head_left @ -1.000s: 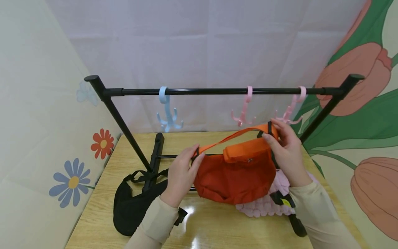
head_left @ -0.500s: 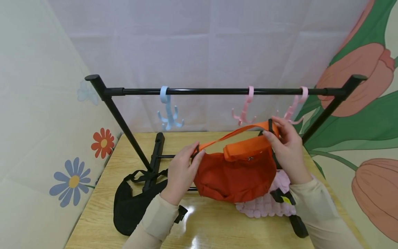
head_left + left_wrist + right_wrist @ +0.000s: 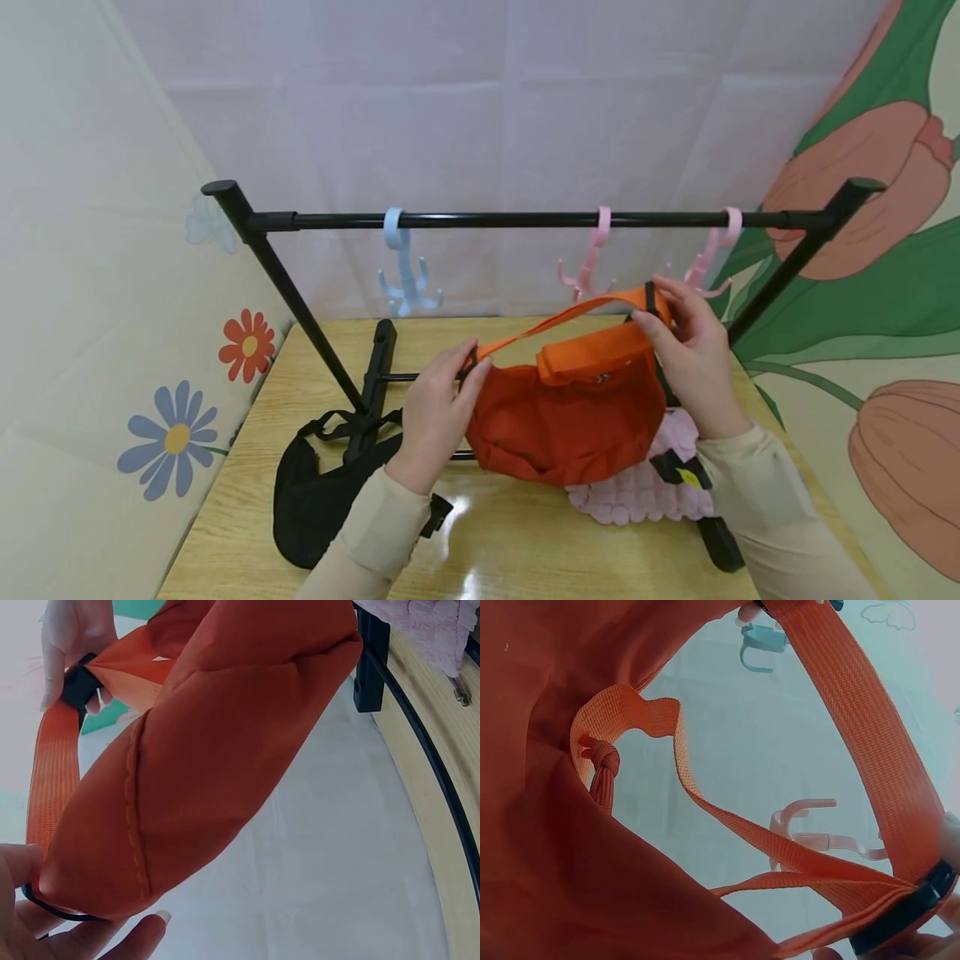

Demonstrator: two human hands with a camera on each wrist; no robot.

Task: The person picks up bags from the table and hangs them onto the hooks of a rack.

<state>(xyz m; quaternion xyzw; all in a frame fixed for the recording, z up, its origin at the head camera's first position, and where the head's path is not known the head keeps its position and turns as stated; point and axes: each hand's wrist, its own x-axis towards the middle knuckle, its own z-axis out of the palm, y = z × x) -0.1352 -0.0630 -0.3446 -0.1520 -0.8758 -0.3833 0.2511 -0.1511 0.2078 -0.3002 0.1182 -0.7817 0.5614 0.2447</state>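
Observation:
Both hands hold up an orange-red bag (image 3: 566,425) by its strap (image 3: 562,317), above the table. The left hand (image 3: 437,412) pinches the strap's left end near a black fitting. At the other end, the right hand (image 3: 693,358) pinches the strap by a black buckle (image 3: 651,298), also seen as a black buckle (image 3: 900,911) in the right wrist view. The strap arches over the bag's orange flap (image 3: 588,354). In the left wrist view the bag's side (image 3: 202,765) hangs beside the left fingers (image 3: 139,937). Its back is hidden in the head view.
A black rack's bar (image 3: 487,220) crosses behind the bag, carrying a blue hook (image 3: 405,271) and two pink hooks, a middle pink hook (image 3: 588,258) and a right pink hook (image 3: 708,258). A black bag (image 3: 322,500) and a fluffy pink bag (image 3: 637,496) lie on the table (image 3: 525,550).
The orange-red bag and both hands have risen slightly. Both hands keep their pinch on the strap. The rack, hooks and other bags have stayed put.

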